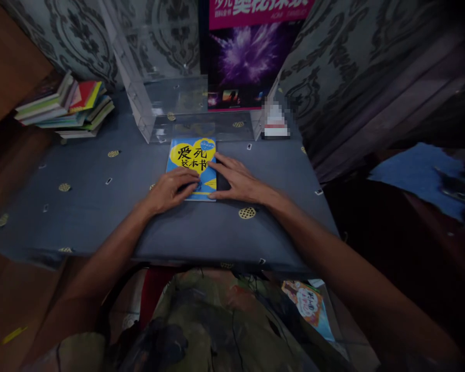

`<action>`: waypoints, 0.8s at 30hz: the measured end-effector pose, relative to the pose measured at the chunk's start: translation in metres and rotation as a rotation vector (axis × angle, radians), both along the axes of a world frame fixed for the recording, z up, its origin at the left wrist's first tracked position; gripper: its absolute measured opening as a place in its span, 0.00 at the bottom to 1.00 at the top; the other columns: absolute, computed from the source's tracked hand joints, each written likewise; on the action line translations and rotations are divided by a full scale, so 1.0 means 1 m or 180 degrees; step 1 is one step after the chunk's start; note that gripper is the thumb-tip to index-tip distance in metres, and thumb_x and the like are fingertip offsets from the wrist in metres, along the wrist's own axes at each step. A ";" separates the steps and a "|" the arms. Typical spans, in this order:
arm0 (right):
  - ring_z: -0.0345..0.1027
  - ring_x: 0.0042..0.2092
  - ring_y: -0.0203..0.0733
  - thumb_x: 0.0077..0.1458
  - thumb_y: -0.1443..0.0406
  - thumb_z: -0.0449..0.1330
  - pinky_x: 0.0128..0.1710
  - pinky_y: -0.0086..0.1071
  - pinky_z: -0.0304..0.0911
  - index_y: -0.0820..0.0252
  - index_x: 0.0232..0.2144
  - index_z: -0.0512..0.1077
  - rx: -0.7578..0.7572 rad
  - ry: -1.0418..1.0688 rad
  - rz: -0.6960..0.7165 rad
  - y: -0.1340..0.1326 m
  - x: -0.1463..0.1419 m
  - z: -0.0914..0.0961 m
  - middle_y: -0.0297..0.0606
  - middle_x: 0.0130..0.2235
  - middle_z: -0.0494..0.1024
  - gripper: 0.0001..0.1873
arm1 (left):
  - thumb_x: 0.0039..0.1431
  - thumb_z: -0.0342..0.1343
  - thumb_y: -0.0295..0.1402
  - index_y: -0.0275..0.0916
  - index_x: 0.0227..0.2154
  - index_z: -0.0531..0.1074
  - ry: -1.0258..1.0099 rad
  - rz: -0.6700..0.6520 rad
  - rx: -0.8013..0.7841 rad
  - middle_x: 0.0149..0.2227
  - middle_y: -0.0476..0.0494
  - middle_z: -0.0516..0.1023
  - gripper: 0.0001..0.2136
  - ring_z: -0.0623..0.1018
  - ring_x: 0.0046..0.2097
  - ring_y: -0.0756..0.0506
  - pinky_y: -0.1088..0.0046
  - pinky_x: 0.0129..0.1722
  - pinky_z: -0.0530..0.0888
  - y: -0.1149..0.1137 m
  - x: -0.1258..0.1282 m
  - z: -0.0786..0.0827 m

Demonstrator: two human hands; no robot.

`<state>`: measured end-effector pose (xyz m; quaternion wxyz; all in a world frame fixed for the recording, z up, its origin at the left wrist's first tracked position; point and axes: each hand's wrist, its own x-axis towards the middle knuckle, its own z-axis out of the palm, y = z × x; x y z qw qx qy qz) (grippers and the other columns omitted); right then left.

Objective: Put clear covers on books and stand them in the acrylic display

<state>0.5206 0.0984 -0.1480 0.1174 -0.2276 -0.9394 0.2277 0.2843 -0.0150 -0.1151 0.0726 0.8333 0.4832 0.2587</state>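
Observation:
A small blue book [201, 194] with a yellow heart on its cover lies flat on the cloth-covered table, in front of a clear acrylic stand. My left hand [169, 188] rests over its lower left part, the fingers slightly curved and lying on the cover. At the right edge of the book is my right hand [236, 181], fingers spread, the tips touching the cover and edge. Neither hand is gripping the book. A large purple and black book [251, 57] stands upright in the acrylic stand [147, 124], on its right side.
A stack of books [67, 106] sits at the back left of the table [89, 212]. A small pixelated white object [276, 121] stands right of the stand. Patterned curtain [333, 57] hangs behind. Low on the right are a blue cloth [414, 178] and another colourful book [308, 305].

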 end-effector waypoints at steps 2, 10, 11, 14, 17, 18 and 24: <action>0.44 0.72 0.65 0.53 0.37 0.60 0.68 0.63 0.47 0.56 0.70 0.54 0.0028 0.0031 0.0018 0.000 0.000 -0.001 0.49 0.73 0.49 0.52 | 0.70 0.48 0.37 0.37 0.45 0.78 -0.0082 0.0509 -0.0048 0.49 0.37 0.81 0.15 0.79 0.53 0.41 0.58 0.56 0.75 0.004 -0.010 -0.002; 0.42 0.73 0.65 0.56 0.38 0.59 0.68 0.64 0.47 0.59 0.69 0.58 0.0202 0.0019 0.0033 -0.003 0.002 -0.001 0.51 0.73 0.49 0.49 | 0.68 0.50 0.40 0.35 0.59 0.71 0.0118 0.0862 -0.0524 0.60 0.35 0.72 0.21 0.73 0.60 0.39 0.57 0.63 0.68 0.005 -0.050 -0.001; 0.42 0.73 0.65 0.57 0.39 0.59 0.68 0.63 0.47 0.60 0.68 0.59 0.0260 0.0013 0.0044 -0.005 0.002 0.001 0.52 0.73 0.51 0.47 | 0.68 0.50 0.42 0.35 0.60 0.70 0.0109 0.0723 -0.0617 0.62 0.34 0.70 0.23 0.72 0.62 0.38 0.57 0.64 0.67 0.005 -0.055 0.000; 0.49 0.71 0.60 0.63 0.45 0.57 0.68 0.63 0.46 0.58 0.65 0.65 0.0495 0.0064 0.0199 -0.016 -0.001 0.007 0.49 0.70 0.61 0.36 | 0.69 0.48 0.46 0.37 0.64 0.66 0.0001 0.0344 -0.0879 0.66 0.34 0.65 0.26 0.67 0.66 0.38 0.56 0.67 0.63 0.005 -0.069 0.002; 0.58 0.68 0.55 0.67 0.56 0.54 0.68 0.61 0.49 0.57 0.62 0.68 0.0707 0.0154 0.0496 -0.034 -0.014 0.015 0.47 0.65 0.69 0.24 | 0.70 0.47 0.46 0.40 0.66 0.63 -0.0085 0.0158 -0.1012 0.69 0.35 0.61 0.26 0.63 0.69 0.38 0.54 0.68 0.60 0.006 -0.079 0.001; 0.59 0.67 0.55 0.67 0.58 0.54 0.67 0.60 0.51 0.58 0.61 0.69 0.0762 0.0170 0.0621 -0.041 -0.020 0.018 0.48 0.64 0.70 0.23 | 0.71 0.46 0.46 0.40 0.66 0.62 -0.0091 0.0152 -0.1013 0.69 0.35 0.61 0.26 0.63 0.69 0.38 0.54 0.68 0.60 0.006 -0.081 -0.001; 0.58 0.67 0.53 0.67 0.62 0.56 0.67 0.53 0.55 0.62 0.60 0.69 0.0920 0.0083 0.1214 -0.070 -0.064 0.025 0.51 0.64 0.70 0.22 | 0.71 0.46 0.41 0.39 0.65 0.64 -0.0102 0.0245 -0.0857 0.68 0.34 0.64 0.23 0.64 0.68 0.39 0.54 0.68 0.61 0.007 -0.078 -0.008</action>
